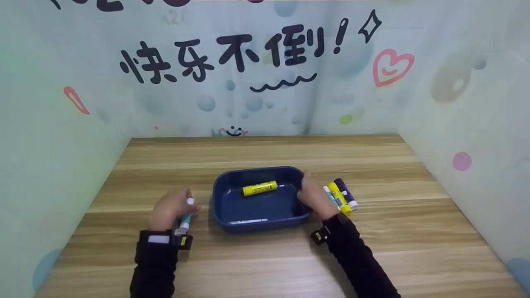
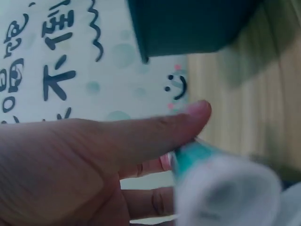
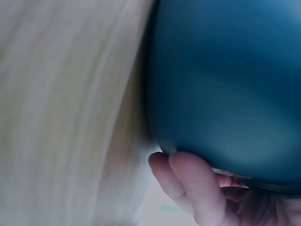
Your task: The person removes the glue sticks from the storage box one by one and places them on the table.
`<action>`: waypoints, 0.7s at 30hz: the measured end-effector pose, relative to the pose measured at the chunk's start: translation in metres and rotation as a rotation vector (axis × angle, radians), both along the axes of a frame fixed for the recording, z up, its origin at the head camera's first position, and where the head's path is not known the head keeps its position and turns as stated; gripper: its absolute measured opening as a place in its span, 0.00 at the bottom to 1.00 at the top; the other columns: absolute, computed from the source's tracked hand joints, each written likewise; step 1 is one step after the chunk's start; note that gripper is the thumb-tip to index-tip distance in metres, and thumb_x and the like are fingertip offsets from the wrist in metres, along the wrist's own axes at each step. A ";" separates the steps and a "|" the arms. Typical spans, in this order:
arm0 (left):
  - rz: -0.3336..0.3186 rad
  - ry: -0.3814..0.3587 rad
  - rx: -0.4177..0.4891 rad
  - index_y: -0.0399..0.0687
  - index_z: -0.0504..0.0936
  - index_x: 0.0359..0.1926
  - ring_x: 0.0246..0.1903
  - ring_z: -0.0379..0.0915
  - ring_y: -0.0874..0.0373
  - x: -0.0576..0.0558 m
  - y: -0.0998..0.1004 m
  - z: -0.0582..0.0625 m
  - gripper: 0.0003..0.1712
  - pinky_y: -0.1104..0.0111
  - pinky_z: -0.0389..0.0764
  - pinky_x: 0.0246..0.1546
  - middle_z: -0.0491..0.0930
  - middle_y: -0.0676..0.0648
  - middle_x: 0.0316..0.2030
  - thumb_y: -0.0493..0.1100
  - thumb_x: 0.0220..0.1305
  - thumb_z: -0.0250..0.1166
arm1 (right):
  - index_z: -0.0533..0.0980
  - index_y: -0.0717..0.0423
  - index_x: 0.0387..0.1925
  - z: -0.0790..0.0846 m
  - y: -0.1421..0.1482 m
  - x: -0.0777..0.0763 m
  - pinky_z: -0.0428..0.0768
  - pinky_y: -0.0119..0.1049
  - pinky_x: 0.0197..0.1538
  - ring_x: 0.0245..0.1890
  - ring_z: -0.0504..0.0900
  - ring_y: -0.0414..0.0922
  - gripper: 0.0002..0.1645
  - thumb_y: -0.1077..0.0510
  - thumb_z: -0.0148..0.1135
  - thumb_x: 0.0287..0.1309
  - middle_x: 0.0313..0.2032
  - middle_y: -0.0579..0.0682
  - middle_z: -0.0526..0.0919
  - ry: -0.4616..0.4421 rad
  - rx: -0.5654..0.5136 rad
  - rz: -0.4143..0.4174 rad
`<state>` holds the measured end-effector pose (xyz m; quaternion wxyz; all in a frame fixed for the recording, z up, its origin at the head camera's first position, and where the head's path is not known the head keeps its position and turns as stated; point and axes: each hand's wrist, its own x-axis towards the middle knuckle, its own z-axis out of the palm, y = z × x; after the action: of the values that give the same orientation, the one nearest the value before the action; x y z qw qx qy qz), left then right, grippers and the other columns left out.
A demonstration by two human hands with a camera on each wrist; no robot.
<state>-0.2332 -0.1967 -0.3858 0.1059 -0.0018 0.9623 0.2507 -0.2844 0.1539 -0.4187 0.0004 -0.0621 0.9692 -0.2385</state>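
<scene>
My left hand [image 1: 174, 205], left of the blue plastic box, holds a white and teal glue stick [image 1: 186, 219] between thumb and fingers. Up close in the left wrist view, the white end of that glue stick [image 2: 230, 195] faces the camera. My right hand [image 1: 316, 196] grips the right end of the blue box [image 1: 261, 227]. The right wrist view shows fingers [image 3: 195, 183] curled against the wall of the box. Inside the box, a yellow glue stick [image 1: 259, 188] lies near the back wall.
Beside the right wrist, a purple glue stick [image 1: 345, 193], a yellow one [image 1: 339, 198] and a partly hidden white and teal one [image 1: 330, 194] lie together on the wooden table [image 1: 265, 269]. Printed cloth walls [image 1: 265, 111] stand at the back and both sides.
</scene>
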 end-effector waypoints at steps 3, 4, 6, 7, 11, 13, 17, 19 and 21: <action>0.013 -0.029 0.022 0.38 0.70 0.36 0.29 0.71 0.53 -0.003 0.000 -0.005 0.18 0.68 0.69 0.25 0.74 0.43 0.29 0.44 0.53 0.67 | 0.56 0.76 0.60 -0.001 0.000 0.000 0.76 0.49 0.45 0.42 0.78 0.58 0.35 0.68 0.52 0.48 0.46 0.73 0.75 0.019 0.004 0.003; 0.016 -0.033 0.019 0.38 0.70 0.36 0.29 0.71 0.52 -0.003 0.000 -0.006 0.18 0.68 0.69 0.26 0.74 0.43 0.29 0.44 0.52 0.67 | 0.56 0.76 0.59 -0.001 0.000 0.000 0.76 0.49 0.45 0.41 0.78 0.58 0.35 0.68 0.52 0.48 0.45 0.73 0.75 0.022 0.004 0.004; 0.018 -0.030 0.007 0.38 0.70 0.36 0.29 0.71 0.52 -0.004 0.001 -0.007 0.19 0.67 0.69 0.26 0.74 0.43 0.29 0.45 0.52 0.68 | 0.56 0.75 0.60 -0.001 0.000 0.001 0.76 0.49 0.44 0.40 0.78 0.57 0.36 0.68 0.52 0.48 0.45 0.72 0.76 0.021 0.004 0.003; 0.019 -0.026 0.002 0.38 0.70 0.36 0.29 0.70 0.52 -0.004 0.002 -0.008 0.19 0.67 0.69 0.26 0.74 0.43 0.29 0.44 0.51 0.69 | 0.55 0.75 0.60 -0.001 0.000 0.001 0.77 0.48 0.43 0.39 0.78 0.57 0.36 0.68 0.52 0.48 0.44 0.72 0.76 0.019 0.004 0.003; 0.019 -0.005 -0.014 0.38 0.70 0.33 0.28 0.69 0.53 -0.005 0.002 -0.012 0.19 0.68 0.67 0.26 0.72 0.44 0.27 0.43 0.48 0.70 | 0.54 0.75 0.61 0.000 0.000 0.000 0.77 0.48 0.43 0.39 0.78 0.56 0.37 0.67 0.52 0.49 0.45 0.72 0.76 0.007 0.010 -0.002; 0.018 0.006 -0.009 0.38 0.70 0.30 0.27 0.69 0.54 -0.006 0.002 -0.015 0.17 0.68 0.67 0.24 0.72 0.45 0.25 0.42 0.47 0.70 | 0.54 0.76 0.62 0.000 0.000 0.000 0.77 0.47 0.44 0.39 0.78 0.56 0.37 0.67 0.52 0.49 0.46 0.72 0.76 -0.001 0.009 -0.004; 0.006 0.034 -0.005 0.39 0.69 0.24 0.23 0.70 0.56 -0.009 0.000 -0.020 0.15 0.70 0.69 0.21 0.72 0.46 0.23 0.39 0.46 0.69 | 0.54 0.77 0.61 0.000 0.000 0.002 0.77 0.47 0.40 0.36 0.78 0.56 0.37 0.68 0.52 0.49 0.44 0.72 0.76 0.017 0.018 0.015; -0.003 0.046 -0.018 0.39 0.70 0.23 0.22 0.71 0.57 -0.010 -0.001 -0.022 0.14 0.71 0.69 0.20 0.73 0.46 0.22 0.39 0.47 0.68 | 0.54 0.77 0.60 -0.001 0.001 0.003 0.77 0.48 0.39 0.36 0.78 0.57 0.36 0.68 0.52 0.49 0.43 0.73 0.76 0.041 0.027 0.029; -0.016 0.054 -0.038 0.39 0.72 0.23 0.22 0.71 0.57 -0.011 -0.001 -0.023 0.13 0.71 0.69 0.21 0.74 0.46 0.22 0.40 0.48 0.68 | 0.54 0.79 0.60 0.000 0.001 0.004 0.77 0.49 0.40 0.38 0.79 0.59 0.36 0.68 0.52 0.49 0.43 0.74 0.76 0.062 0.033 0.042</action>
<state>-0.2446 -0.1974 -0.4089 0.0821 0.0107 0.9693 0.2317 -0.2804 0.1546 -0.4191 -0.0236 -0.0897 0.9709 -0.2206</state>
